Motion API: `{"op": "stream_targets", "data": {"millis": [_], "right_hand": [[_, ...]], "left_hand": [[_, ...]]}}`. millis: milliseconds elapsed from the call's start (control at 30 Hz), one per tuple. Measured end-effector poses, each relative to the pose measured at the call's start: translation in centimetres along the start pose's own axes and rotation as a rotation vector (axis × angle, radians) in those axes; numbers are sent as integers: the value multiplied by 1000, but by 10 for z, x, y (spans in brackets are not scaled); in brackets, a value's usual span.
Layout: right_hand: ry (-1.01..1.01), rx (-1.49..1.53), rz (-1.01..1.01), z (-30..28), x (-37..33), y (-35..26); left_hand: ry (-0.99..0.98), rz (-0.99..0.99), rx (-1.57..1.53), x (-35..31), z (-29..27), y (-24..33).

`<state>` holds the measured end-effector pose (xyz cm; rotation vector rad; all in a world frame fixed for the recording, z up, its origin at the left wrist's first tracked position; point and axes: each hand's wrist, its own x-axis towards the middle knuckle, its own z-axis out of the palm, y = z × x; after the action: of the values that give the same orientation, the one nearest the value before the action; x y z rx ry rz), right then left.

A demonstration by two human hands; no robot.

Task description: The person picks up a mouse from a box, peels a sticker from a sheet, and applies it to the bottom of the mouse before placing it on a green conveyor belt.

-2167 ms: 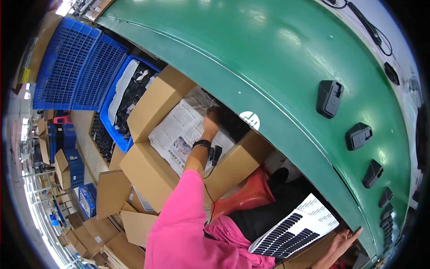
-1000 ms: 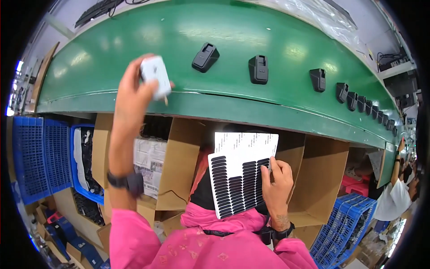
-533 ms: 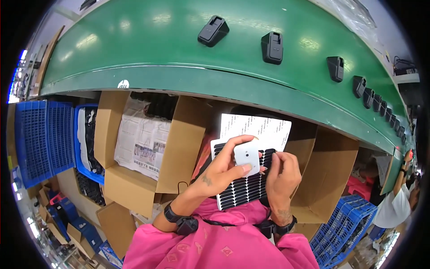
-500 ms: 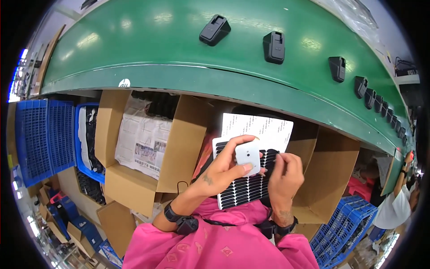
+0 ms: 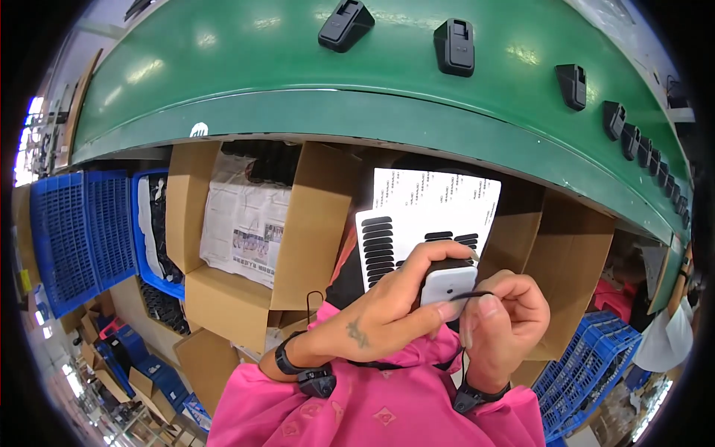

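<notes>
My left hand [image 5: 387,309] is closed around a small rounded device [image 5: 449,283] with a white face and a dark side. My right hand [image 5: 510,324] pinches a thin black adhesive strip [image 5: 472,294] between thumb and forefinger, at the device's lower right edge. Whether the strip touches the device I cannot tell. Behind my hands lies a white backing sheet [image 5: 417,223] with rows of black oval pads [image 5: 378,246]. Part of that sheet is hidden by my left hand. Another white printed sheet [image 5: 439,188] sticks out beyond it.
Black docks [image 5: 454,48] stand spaced along the green bench [image 5: 246,67]. Under its edge are an open cardboard box [image 5: 231,302] with printed paper inside, another box [image 5: 570,268] at right, and blue crates [image 5: 63,238], [image 5: 588,365]. A person's sleeve [image 5: 663,343] shows far right.
My right hand has come away from the pad sheet with a black strip and moved nearer. The device in my left hand has moved down and right, toward it.
</notes>
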<state>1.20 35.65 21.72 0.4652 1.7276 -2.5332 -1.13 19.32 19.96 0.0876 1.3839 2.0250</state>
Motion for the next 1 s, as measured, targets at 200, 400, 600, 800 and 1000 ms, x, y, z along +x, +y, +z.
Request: {"op": "stream_targets", "data": {"millis": [200, 400, 600, 800, 1000], "right_hand": [[29, -146, -67, 2, -2, 2], [62, -166, -49, 11, -2, 2], [17, -73, -40, 2, -1, 6], [18, -77, -28, 2, -2, 6], [12, -106, -26, 2, -1, 6]], "left_hand": [[-11, 118, 124, 0, 4, -2], [24, 70, 102, -2, 7, -1], [35, 150, 185, -2, 5, -8], [21, 113, 173, -2, 5, -7], [34, 173, 217, -2, 4, -10]]}}
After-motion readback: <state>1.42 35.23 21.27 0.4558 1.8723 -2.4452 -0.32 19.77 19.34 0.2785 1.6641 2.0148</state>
